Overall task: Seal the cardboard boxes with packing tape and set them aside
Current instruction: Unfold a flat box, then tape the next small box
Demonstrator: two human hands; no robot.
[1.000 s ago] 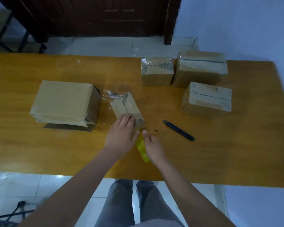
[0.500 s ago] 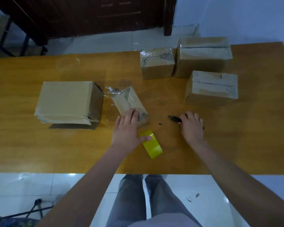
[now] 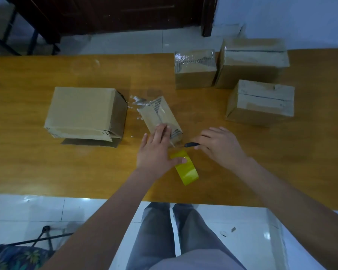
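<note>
Cardboard small box point(image 3: 160, 117) is pressed flat under the straight fingers of the left hand point(image 3: 156, 152), whose thumb touches the yellow tape roll point(image 3: 186, 168) lying just beside it on the wooden table point(image 3: 47, 172). Compared with half a second earlier, the right hand point(image 3: 220, 145) is found closer to the small box, and the dark cutter point(image 3: 191, 144) is now gripped in its curled fingers, tip pointed at the tape strand at the box's near end. Clear tape is seen along the small box's top seam, with a crumpled loose end at its far side. No box contents are visible. A larger box point(image 3: 84, 112) is noted to the left, one flap lying open on the table. Three taped boxes point(image 3: 242, 75) are grouped at the far right, well apart from the hands. Nothing is seen between cutter and tape.
</note>
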